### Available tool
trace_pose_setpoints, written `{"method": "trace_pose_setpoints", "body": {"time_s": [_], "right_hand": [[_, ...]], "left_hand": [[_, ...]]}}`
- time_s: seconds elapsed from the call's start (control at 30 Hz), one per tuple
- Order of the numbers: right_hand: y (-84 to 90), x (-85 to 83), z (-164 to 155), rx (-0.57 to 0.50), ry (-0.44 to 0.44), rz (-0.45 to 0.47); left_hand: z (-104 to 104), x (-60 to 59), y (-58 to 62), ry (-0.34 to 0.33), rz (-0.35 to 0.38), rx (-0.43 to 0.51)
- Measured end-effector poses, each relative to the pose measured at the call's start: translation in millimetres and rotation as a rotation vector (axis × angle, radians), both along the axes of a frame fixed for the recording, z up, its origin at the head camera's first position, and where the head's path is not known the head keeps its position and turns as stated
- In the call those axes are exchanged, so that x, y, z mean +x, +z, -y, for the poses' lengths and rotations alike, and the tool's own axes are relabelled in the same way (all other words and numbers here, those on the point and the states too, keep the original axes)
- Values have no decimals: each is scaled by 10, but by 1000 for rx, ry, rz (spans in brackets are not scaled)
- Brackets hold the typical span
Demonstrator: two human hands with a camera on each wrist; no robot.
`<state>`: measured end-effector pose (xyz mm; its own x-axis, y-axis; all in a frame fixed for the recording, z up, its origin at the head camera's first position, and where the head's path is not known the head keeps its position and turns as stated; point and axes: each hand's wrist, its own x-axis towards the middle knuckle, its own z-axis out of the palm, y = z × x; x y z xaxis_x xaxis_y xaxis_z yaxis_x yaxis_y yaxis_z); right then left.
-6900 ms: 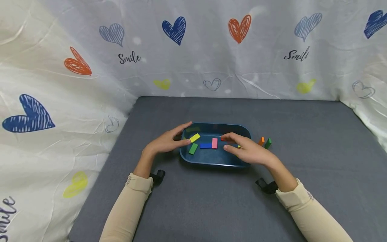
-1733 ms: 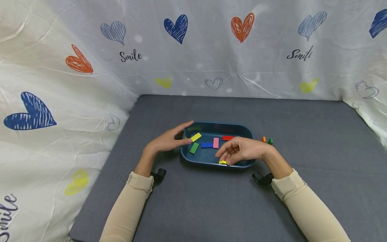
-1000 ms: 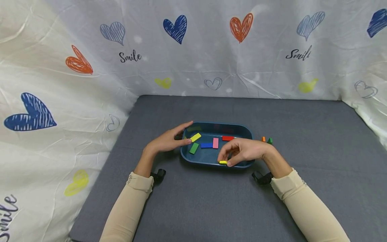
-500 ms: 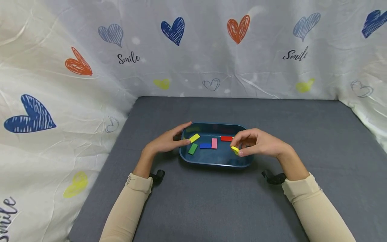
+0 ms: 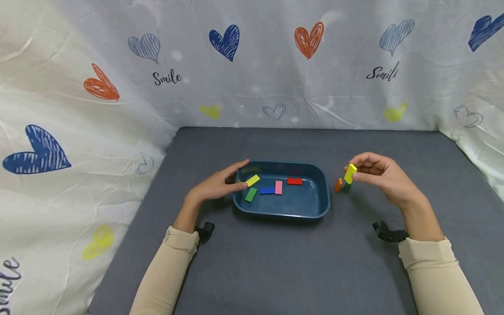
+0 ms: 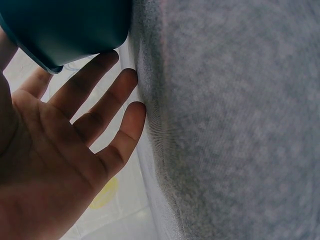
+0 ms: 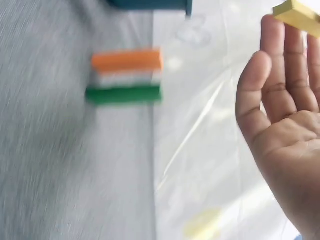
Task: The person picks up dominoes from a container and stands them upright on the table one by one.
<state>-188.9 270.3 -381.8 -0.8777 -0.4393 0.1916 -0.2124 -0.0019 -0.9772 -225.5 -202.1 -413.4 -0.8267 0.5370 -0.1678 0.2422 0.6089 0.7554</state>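
Note:
My left hand (image 5: 218, 183) rests at the left end of a dark blue tray (image 5: 283, 212), its thumb lying over the rim. In the left wrist view, relaxed, spread fingers (image 6: 117, 95) touch or lie close to the tray's outer wall. To the right of the tray, my right hand (image 5: 383, 177) pinches a yellow block (image 5: 350, 173) between thumb and fingertips, raised above the table. Just below it in the head view, an orange block (image 5: 338, 185) and a green block (image 5: 347, 187) stand upright side by side, with a small gap between them.
Inside the tray lie a yellow block (image 5: 253, 180), a green block (image 5: 250, 194), a blue block (image 5: 267, 190), a pink block (image 5: 278, 187) and a red block (image 5: 294, 181). Grey cloth covers the table (image 5: 275, 267). A white curtain (image 5: 260, 65) printed with hearts hangs behind.
My right hand has picked a yellow block out of the tray's front right and carried it right, past the rim, over the standing blocks. The left hand has stayed on the tray.

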Motion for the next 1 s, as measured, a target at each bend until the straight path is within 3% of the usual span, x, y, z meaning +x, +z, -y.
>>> {"method": "trace_pose_setpoints", "body": {"time_s": [0.17, 0.33, 0.53, 1.0], "right_hand": [[-108, 29, -213, 42, -136, 39], [-241, 54, -322, 248, -238, 81], [-432, 38, -343, 423, -228, 117], [-503, 15, -312, 513, -236, 148]], "left_hand": [[-9, -3, 7, 0, -1, 0], [-9, 3, 10, 2, -2, 2], [-4, 15, -10, 13, 2, -12], [-18, 26, -5, 20, 0, 0]]}}
